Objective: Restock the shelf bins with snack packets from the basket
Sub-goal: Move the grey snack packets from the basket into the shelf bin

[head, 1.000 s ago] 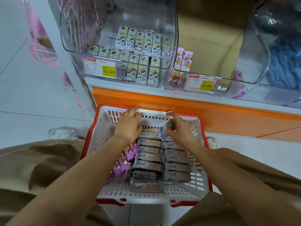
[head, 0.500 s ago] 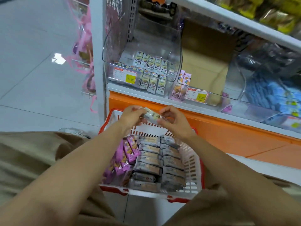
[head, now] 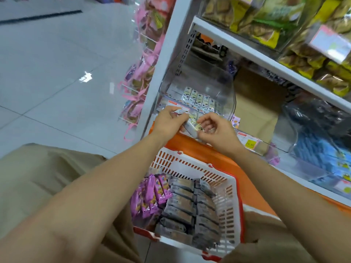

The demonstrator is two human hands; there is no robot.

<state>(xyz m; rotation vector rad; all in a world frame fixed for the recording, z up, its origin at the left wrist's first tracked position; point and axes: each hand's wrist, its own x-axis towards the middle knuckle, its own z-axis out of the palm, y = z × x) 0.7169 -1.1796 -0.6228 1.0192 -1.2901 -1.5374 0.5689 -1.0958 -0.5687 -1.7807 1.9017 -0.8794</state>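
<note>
A white basket with a red rim [head: 191,166] sits on the floor between my knees. It holds rows of grey snack packets [head: 182,207] and several pink packets [head: 152,196] at its left. My left hand [head: 169,123] and my right hand [head: 216,132] are raised in front of the clear shelf bin [head: 224,86]. Together they grip a few grey snack packets [head: 190,125], one hand at each end. The bin holds rows of small white-and-green packets [head: 199,98]. Its price label is partly hidden by my left hand.
A second clear bin [head: 273,147] to the right shows a price label and a few pink packets. Blue packets [head: 321,154] fill the bin at far right. The upper shelf [head: 266,61] carries yellow and green snack bags. Pink bags [head: 136,86] hang at the shelf's end.
Both hands have lifted grey packets out of the basket and carried them up to the front of the left bin. The view has tilted upward toward the shelves.
</note>
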